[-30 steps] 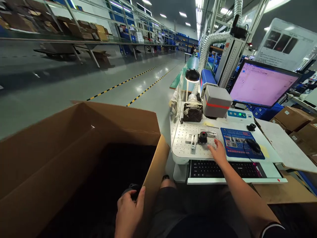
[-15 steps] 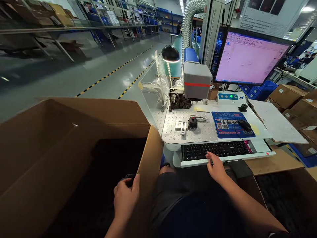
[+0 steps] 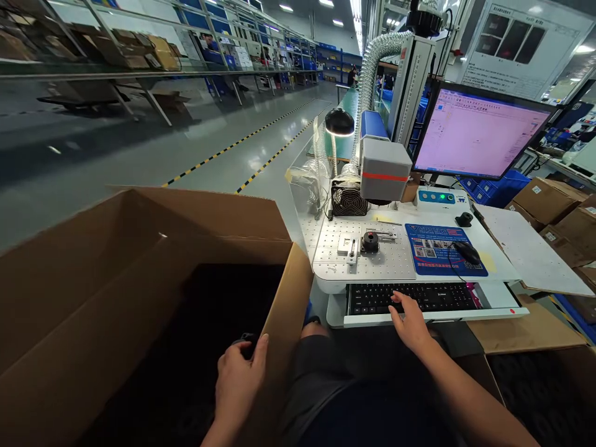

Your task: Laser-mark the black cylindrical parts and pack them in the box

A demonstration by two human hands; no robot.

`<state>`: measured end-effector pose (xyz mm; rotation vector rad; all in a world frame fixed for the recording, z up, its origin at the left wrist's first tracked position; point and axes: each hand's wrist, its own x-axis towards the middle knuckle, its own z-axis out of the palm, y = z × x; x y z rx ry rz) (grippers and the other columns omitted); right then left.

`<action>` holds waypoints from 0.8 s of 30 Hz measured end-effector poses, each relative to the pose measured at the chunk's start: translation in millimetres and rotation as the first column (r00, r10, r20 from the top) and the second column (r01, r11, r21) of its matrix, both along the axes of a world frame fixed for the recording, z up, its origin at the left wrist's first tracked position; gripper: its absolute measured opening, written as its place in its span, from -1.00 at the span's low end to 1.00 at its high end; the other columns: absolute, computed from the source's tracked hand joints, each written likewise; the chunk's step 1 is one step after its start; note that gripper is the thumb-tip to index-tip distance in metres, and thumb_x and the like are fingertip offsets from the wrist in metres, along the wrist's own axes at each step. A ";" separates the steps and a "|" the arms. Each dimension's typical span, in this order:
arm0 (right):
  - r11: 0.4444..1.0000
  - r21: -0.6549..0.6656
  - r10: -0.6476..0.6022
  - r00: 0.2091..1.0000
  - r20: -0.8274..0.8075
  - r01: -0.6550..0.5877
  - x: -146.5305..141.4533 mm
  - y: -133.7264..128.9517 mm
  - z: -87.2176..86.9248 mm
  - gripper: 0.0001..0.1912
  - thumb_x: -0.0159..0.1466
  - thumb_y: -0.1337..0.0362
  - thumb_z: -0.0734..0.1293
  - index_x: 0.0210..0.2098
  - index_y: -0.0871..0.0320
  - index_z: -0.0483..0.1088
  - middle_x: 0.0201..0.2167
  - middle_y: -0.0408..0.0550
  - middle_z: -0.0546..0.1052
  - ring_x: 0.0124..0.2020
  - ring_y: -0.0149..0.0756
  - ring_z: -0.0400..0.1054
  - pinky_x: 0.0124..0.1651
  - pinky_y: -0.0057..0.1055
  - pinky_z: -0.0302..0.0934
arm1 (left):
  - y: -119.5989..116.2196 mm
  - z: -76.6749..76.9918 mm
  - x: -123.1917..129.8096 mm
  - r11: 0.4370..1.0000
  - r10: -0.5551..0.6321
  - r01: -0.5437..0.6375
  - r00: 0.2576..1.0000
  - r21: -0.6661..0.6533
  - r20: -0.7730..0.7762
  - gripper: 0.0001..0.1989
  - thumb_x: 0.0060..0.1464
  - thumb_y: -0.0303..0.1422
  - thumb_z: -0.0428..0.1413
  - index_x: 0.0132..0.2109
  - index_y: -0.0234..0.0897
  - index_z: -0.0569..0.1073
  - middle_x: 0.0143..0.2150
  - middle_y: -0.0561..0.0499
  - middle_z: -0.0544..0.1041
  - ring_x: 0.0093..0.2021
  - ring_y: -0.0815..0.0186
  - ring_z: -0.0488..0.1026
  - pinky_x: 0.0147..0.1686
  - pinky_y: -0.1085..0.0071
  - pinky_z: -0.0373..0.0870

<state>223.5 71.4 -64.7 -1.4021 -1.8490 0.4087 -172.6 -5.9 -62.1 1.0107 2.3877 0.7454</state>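
My left hand (image 3: 239,380) is inside the near right side of a large cardboard box (image 3: 289,292). Its fingers close round a small black part (image 3: 248,339), mostly hidden by the hand. Over the front edge of a black keyboard (image 3: 428,298) hovers my right hand (image 3: 410,324), thumb and fingers apart, holding nothing. Beyond the keyboard, a round black part (image 3: 370,241) sits among metal stops on the perforated plate (image 3: 321,264). Above it hangs a grey machine head (image 3: 385,162) with a red stripe.
A monitor (image 3: 482,131) stands behind a mouse (image 3: 467,252) on a blue mat (image 3: 421,264). A fan (image 3: 349,201) and lamp (image 3: 339,121) stand at the bench's back left. Another open box (image 3: 526,324) is low at right; dark parts lie in it.
The camera has tilted up, so the bench sits lower in view. My right hand's thumb and fingers have spread wider apart. My left hand stays in the box with the black part.
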 end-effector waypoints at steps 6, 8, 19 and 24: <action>0.999 0.051 -0.015 1.000 -0.021 0.016 -8.5 45.5 18.4 -0.61 0.38 0.14 0.27 0.15 0.09 0.41 -0.01 0.11 0.61 0.03 -0.01 0.51 0.17 0.04 0.36 | -1.0 -2.4 -4.2 0.999 0.014 -0.013 0.999 -0.031 0.038 -0.16 0.05 0.33 -0.12 0.11 -0.35 0.32 0.15 -0.39 0.35 -0.01 -0.15 0.47 -0.04 -0.08 0.50; 0.997 0.066 -0.039 0.999 -0.035 0.041 -15.9 66.0 23.1 -0.59 0.37 0.13 0.27 0.15 0.12 0.40 0.00 0.14 0.60 0.05 0.00 0.50 0.18 0.04 0.34 | 0.0 -2.7 -5.3 1.000 0.015 -0.014 0.999 -0.024 0.045 -0.15 0.03 0.33 -0.12 0.11 -0.35 0.31 0.14 -0.38 0.35 -0.01 -0.15 0.48 -0.06 -0.06 0.50; 0.975 -0.065 -0.215 0.975 -0.056 0.211 -72.2 180.0 37.7 -0.22 0.12 -0.05 0.48 0.23 0.18 0.32 0.23 0.27 0.42 0.29 0.19 0.25 0.33 0.11 0.14 | -1.6 -0.3 -7.7 0.999 0.020 -0.024 0.994 0.037 0.104 -0.09 -0.06 0.36 -0.11 0.09 -0.37 0.30 0.18 -0.44 0.32 -0.13 -0.12 0.52 -0.10 -0.06 0.53; 0.969 -0.079 -0.238 0.970 -0.054 0.233 -89.6 198.9 33.9 -0.25 0.06 0.00 0.51 0.16 0.18 0.36 0.18 0.25 0.45 0.26 0.20 0.26 0.32 0.09 0.12 | -3.1 0.5 -7.8 0.995 0.041 -0.051 0.993 0.085 0.110 -0.08 -0.09 0.36 -0.09 0.09 -0.37 0.27 0.17 -0.45 0.33 -0.09 -0.15 0.52 -0.06 -0.08 0.52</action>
